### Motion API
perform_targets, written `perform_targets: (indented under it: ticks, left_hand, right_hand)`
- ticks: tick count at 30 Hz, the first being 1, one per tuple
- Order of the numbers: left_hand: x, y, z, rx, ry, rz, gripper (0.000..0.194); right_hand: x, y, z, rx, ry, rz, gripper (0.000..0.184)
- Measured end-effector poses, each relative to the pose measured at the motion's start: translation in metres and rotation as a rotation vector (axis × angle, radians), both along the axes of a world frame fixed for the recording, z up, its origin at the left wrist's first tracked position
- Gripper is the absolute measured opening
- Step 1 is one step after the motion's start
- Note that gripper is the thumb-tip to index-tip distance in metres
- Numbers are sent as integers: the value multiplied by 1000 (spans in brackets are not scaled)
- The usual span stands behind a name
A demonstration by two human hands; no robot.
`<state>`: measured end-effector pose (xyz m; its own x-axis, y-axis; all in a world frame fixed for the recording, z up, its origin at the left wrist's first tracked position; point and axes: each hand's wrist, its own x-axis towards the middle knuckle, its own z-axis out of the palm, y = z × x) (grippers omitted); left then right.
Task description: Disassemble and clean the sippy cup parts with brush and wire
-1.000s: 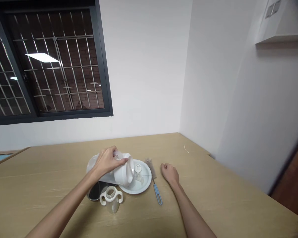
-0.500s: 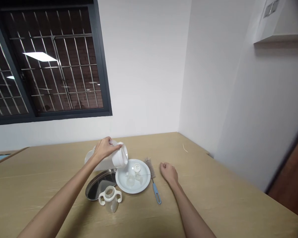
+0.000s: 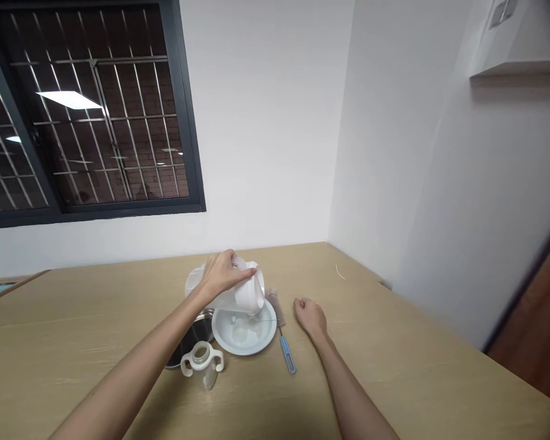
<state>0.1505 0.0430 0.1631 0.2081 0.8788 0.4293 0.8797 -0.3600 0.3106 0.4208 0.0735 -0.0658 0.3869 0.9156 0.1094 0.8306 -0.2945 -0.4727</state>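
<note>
My left hand [image 3: 224, 273] is closed on a white plastic pitcher [image 3: 227, 300], tipped sideways with its mouth over a pale round dish [image 3: 245, 349]. In the dish lie small translucent bottle parts [image 3: 239, 330]; the pitcher hides some of them. Whether water is flowing I cannot make out. To the dish's right lies a bottle brush [image 3: 286, 354] with a blue handle, its thin wire end reaching over the rim. My right hand [image 3: 310, 315] rests on the table right of the brush, fingers curled in, apparently holding nothing. A two-handled baby bottle [image 3: 205, 366] stands uncapped in front.
A dark, shiny metal tray [image 3: 195, 339] lies left of the dish, partly behind my left forearm and the bottle. A thin pale strip [image 3: 340, 272] lies at the back right of the wooden table [image 3: 385, 354]. Walls and a barred window [image 3: 114, 122] rise behind.
My left hand has carried the tilted pitcher to the right, so its mouth now covers more of the dish and the white ring in it. My right hand stays in place.
</note>
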Motion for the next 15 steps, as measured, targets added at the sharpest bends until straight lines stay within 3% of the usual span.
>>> perform_targets:
  ticks: [4,9,15]
  left_hand:
    - [2,-21,-4,2,9,-62,48]
    - [-12,-40,-11,25,27,-128,46]
    - [-41,-39,-12,-12,41,-43,46]
  right_hand:
    - [-1,0,0,6,0,-3,26]
    - [-1,-1,0,13,9,-5,26]
    - [-1,-1,2,10,9,0,26]
